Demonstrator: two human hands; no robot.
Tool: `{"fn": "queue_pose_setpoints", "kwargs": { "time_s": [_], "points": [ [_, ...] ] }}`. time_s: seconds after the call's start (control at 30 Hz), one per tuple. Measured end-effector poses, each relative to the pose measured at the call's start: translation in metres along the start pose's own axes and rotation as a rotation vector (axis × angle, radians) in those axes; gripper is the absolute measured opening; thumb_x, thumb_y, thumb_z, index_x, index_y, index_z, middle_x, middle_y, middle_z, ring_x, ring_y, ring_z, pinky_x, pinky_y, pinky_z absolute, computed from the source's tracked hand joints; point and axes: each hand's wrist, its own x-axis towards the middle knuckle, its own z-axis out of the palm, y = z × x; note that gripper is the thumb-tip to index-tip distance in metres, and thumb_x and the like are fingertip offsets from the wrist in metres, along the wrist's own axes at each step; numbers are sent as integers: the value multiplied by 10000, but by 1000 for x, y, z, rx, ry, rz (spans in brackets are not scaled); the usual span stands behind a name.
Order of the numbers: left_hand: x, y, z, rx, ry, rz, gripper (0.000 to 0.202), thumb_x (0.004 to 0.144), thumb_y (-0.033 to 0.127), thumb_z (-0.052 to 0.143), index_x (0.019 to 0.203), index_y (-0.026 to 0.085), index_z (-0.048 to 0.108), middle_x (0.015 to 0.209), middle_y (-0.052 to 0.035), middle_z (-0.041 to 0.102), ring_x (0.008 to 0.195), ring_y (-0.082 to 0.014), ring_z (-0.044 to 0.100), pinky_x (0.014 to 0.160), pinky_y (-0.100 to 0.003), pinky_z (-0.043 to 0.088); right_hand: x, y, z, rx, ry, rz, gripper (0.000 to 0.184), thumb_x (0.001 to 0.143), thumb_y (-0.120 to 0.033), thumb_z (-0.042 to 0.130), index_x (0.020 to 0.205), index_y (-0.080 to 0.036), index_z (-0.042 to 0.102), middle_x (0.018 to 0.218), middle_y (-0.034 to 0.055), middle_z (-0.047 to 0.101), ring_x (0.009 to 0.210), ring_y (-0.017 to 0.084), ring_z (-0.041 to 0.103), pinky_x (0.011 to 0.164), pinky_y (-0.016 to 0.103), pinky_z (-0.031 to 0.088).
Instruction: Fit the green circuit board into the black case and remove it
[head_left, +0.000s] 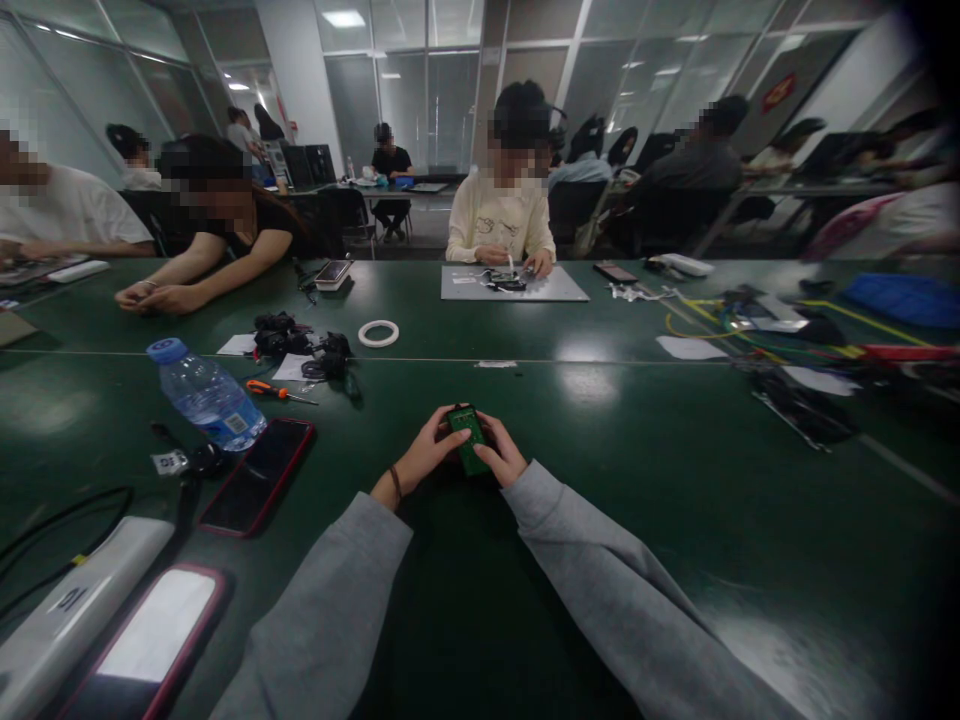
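A small green circuit board (pixel 469 437) is held just above the dark green table (pixel 600 470), straight in front of me. My left hand (pixel 424 457) grips its left edge with fingers curled round it. My right hand (pixel 501 455) pinches its right edge, thumb on top. Both arms wear grey sleeves; a dark band sits on my left wrist.
To my left lie a water bottle (pixel 206 394), an orange screwdriver (pixel 277 392), a red-cased phone (pixel 259 473), another phone (pixel 154 635) and a white power strip (pixel 71 610). A tape ring (pixel 378 333) and black parts (pixel 300 345) lie ahead. Coloured cables (pixel 780 335) spread at right. People sit opposite.
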Motion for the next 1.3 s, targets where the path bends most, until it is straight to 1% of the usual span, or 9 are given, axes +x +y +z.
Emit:
{"fn": "queue_pose_setpoints", "kwargs": {
  "time_s": [0.17,0.33,0.43,0.53,0.77,0.97,1.1,1.23,1.3],
  "points": [
    [0,0,0,14,-3,-2,522,743,340,636,1213,244,431,1157,-97,537,1017,-243,552,777,-363,487,-1,-2,1,18,4,6,528,816,-349,503,1291,-193,333,1230,110,454,1148,247,445,969,442,390],
    [0,2,0,81,18,41,566,697,312,685,1204,210,454,1157,-113,545,1074,-245,522,876,-389,444,0,-6,1,21,24,65,560,789,-376,540,1287,-204,351,1202,99,477,1143,254,451,964,441,394],
    [0,3,0,90,22,34,582,688,314,693,1207,208,454,1155,-121,548,1071,-249,524,884,-408,438,0,-7,1,22,21,87,575,782,-385,543,1291,-202,349,1203,101,475,1153,255,441,971,449,387],
    [-1,3,1,86,27,36,580,689,304,695,1207,209,453,1168,-118,541,1082,-242,517,897,-398,431,0,-6,1,25,20,76,573,783,-381,541,1291,-203,346,1204,101,474,1151,253,442,973,450,384],
    [-2,3,2,-12,10,-9,491,779,384,585,1225,245,435,1169,-101,534,997,-232,559,775,-365,486,0,-5,3,36,23,32,537,802,-368,519,1282,-203,343,1235,97,445,1154,238,435,993,439,368],
    [-1,3,2,63,26,29,584,686,294,699,1206,199,451,1142,-113,553,1062,-238,529,883,-384,439,0,-6,2,27,21,29,536,807,-373,518,1286,-202,347,1236,101,451,1153,240,440,994,438,369],
    [-1,4,2,77,29,48,579,685,294,701,1202,203,457,1147,-109,553,1072,-236,523,890,-382,436,0,-5,1,27,17,15,524,817,-375,509,1285,-206,345,1241,100,447,1158,241,435,993,448,370],
    [-3,5,4,15,39,10,524,728,356,652,1202,236,462,1129,-89,561,988,-217,564,808,-356,477,-1,-9,3,20,20,26,535,814,-407,523,1282,-217,350,1245,97,438,1149,244,436,986,446,377],
    [-3,5,4,-39,42,-27,484,758,398,609,1198,253,466,1108,-76,567,912,-196,586,755,-341,495,-2,-10,6,33,61,50,560,819,-447,516,1292,-210,332,1194,103,464,1120,238,458,962,431,397]
  ]
}}
